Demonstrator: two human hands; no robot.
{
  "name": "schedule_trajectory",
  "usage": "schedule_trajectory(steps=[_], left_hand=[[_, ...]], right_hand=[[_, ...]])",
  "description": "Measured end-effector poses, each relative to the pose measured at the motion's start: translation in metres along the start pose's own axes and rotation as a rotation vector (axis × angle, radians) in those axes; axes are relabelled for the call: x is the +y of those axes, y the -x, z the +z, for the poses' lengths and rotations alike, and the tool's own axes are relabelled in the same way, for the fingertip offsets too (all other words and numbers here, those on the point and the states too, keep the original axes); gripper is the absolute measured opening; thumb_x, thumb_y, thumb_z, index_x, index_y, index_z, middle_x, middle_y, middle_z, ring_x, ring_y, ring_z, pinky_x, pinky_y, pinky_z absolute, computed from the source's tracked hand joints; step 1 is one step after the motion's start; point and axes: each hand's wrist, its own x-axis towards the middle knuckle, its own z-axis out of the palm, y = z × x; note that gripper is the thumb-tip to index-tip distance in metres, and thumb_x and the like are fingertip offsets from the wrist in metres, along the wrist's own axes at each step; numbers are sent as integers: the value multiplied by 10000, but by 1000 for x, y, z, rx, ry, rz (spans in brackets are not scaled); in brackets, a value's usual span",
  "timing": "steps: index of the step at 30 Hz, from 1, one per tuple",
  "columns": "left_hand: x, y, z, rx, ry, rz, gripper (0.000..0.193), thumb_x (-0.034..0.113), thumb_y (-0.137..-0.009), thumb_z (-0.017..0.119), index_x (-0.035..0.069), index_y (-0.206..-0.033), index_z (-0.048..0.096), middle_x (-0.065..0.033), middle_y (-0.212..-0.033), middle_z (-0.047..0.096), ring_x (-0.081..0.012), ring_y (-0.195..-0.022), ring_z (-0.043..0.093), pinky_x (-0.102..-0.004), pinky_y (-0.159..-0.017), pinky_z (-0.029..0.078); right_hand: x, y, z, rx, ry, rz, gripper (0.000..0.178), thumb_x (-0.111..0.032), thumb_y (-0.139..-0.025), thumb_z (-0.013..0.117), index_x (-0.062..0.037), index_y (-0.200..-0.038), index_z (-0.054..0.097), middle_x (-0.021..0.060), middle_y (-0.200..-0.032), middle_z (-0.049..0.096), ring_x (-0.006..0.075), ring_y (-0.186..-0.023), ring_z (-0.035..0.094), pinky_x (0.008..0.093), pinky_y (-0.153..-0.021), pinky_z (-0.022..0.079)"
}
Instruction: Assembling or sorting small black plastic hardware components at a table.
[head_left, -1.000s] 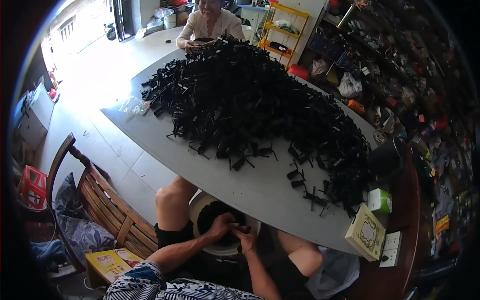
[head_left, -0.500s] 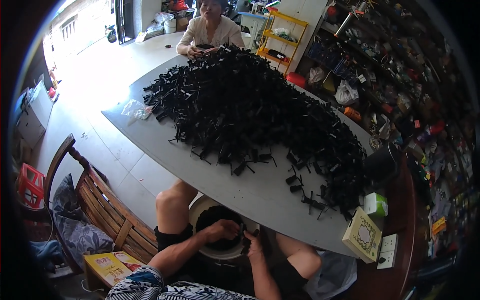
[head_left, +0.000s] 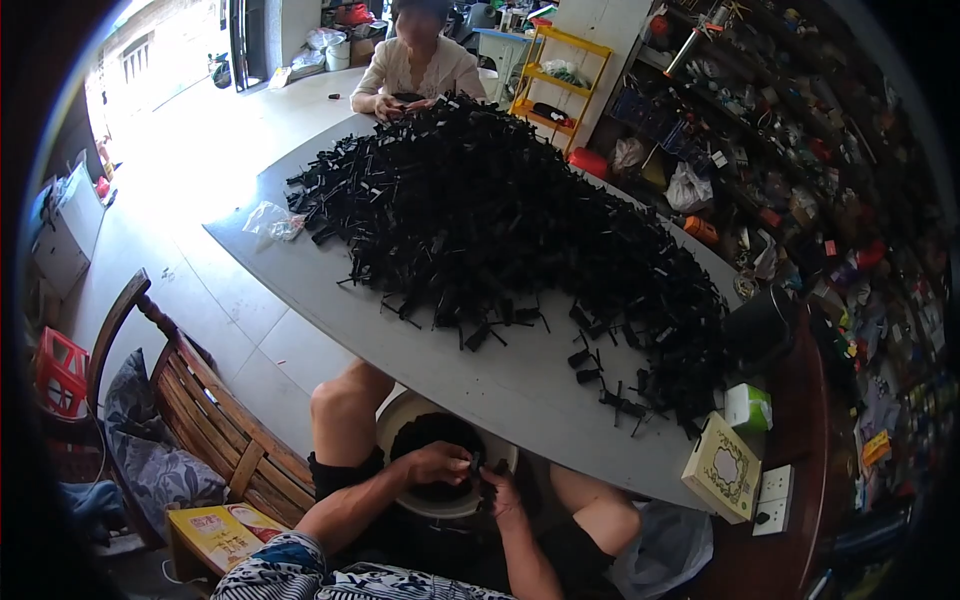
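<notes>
Black, small piece [head_left: 478, 462] between bare hands [head_left: 440, 463]

Toward six o'clock, the small dark piece [head_left: 488, 473] in the right hand's [head_left: 502, 490] grip is half covered by fingers, its shape too small to tell; whether the left hand [head_left: 440, 463] pinches a part of its own is unclear. Those hands and the counter [head_left: 420, 365] hide stretches of the pale tub's [head_left: 391, 408] rim, and its dark contents [head_left: 425, 432] merge into black. The patterned shirt [head_left: 400, 582] is cut off by the lower edge. At twelve, the co-worker's [head_left: 420, 70] head is blurred and lower body hidden behind the black heap [head_left: 500, 190], whose inner pieces run together. Toward two and three, shelf clutter [head_left: 800, 150] smears beyond recognition. At ten to eleven, glare swallows the doorway [head_left: 150, 60].
</notes>
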Motion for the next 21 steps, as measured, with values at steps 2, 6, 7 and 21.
schedule_trajectory(steps=[2,6,7,21], left_hand=[[2,3,2,2,-4,-13,286,184,-713,655,27,-909,519,-26,-765,538,-113,-678,533,-234,-604,475],[-6,2,-1,136,-136,-63,143,159,-735,632,59,-771,536,-20,-687,531,-116,-617,521,-225,-542,446],[-9,0,-3,154,-170,-71,127,157,-737,627,69,-739,535,-18,-673,531,-117,-605,519,-226,-531,444],[-12,-4,1,10,-226,165,148,194,-794,497,48,-777,488,-16,-631,469,-95,-552,443,-218,-505,364]], right_hand=[[-4,4,14,-13,20,-30,76,-131,-730,598,-86,-774,554,10,-637,542,117,-487,506,212,-393,371],[-4,10,28,24,173,-98,59,-81,-706,602,-77,-740,554,-7,-641,522,105,-540,495,223,-484,383],[-3,11,27,4,238,-124,55,-67,-699,601,-74,-725,553,-14,-637,511,99,-559,488,229,-515,384],[0,6,36,199,458,-386,148,-42,-649,595,-11,-790,567,16,-704,549,108,-633,512,229,-584,399]])
